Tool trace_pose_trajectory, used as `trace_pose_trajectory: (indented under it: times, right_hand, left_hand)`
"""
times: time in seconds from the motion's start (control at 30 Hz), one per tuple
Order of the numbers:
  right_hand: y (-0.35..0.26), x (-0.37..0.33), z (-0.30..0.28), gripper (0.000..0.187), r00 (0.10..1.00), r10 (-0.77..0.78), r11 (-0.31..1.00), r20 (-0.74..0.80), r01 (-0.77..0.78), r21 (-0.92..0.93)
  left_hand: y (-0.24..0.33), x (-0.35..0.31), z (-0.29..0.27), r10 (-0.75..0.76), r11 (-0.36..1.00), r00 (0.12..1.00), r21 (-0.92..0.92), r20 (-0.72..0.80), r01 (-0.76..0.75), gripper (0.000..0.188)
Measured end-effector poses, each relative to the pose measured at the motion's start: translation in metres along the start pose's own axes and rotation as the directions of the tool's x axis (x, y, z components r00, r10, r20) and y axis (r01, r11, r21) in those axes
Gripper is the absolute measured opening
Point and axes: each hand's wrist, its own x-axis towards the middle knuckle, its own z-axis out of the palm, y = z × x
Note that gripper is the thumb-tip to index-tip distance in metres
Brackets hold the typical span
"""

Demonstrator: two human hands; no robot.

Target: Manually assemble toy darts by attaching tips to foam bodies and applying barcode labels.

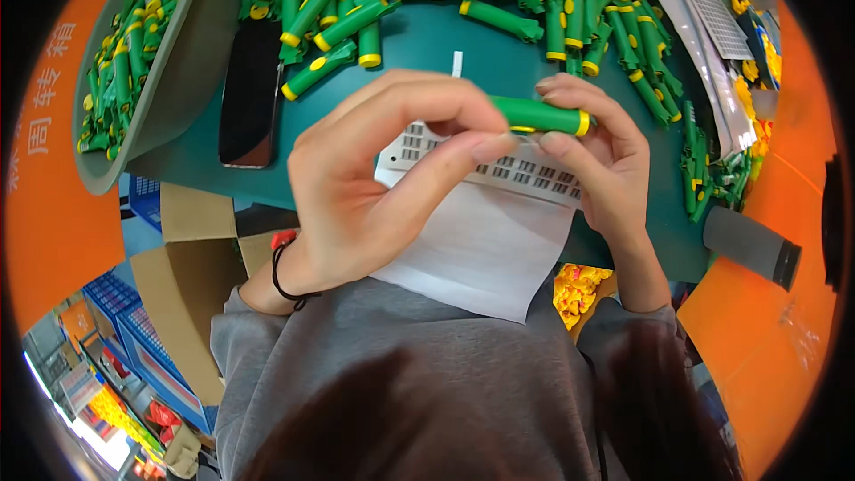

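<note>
A green tube point(545, 116) with a yellow end cap is held level between both hands above the table. My right hand point(606, 142) grips its capped end, with the thumb below and the fingers curled behind and over it. The thumb and index finger of my left hand point(383, 165) are pinched at its other end and cover that end. A small pale edge shows by the thumb tips, too small to name. Under the hands lies a white label sheet point(525, 176) with rows of small dark printed blocks. Its plain white backing point(485, 249) hangs over the table's front edge toward my lap.
Many similar green tubes point(499, 20) are piled across the back of the green table point(427, 36). More fill a grey-green bin point(169, 80) at left, beside a black phone point(251, 93). A dark grey cylinder point(748, 245) lies at right. An open cardboard box point(183, 294) stands below left.
</note>
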Motion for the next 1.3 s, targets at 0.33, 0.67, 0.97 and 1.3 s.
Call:
trace_pose_trajectory:
  times: [0.33, 0.67, 0.97, 1.3]
  right_hand:
    - [0.015, -0.008, 0.001, 0.038, 0.994, -0.103, 0.994, 0.026, 0.104, -0.039]
    - [0.016, -0.011, -0.002, 0.042, 0.978, -0.202, 0.957, 0.059, 0.210, -0.203]
    - [0.015, -0.012, -0.002, 0.043, 0.978, -0.198, 0.955, 0.066, 0.208, -0.210]
    - [0.012, -0.012, -0.003, 0.043, 0.975, -0.207, 0.950, 0.086, 0.221, -0.221]
  left_hand:
    - [-0.011, 0.014, 0.008, -0.030, 0.975, 0.991, 0.222, 0.127, 0.001, 0.010]
    - [-0.012, 0.018, 0.017, -0.158, 0.978, 0.961, 0.171, 0.228, 0.120, 0.010]
    - [-0.014, 0.019, 0.017, -0.153, 0.974, 0.958, 0.203, 0.244, 0.104, 0.009]
    - [-0.009, 0.021, 0.016, -0.168, 0.969, 0.948, 0.220, 0.270, 0.110, 0.009]
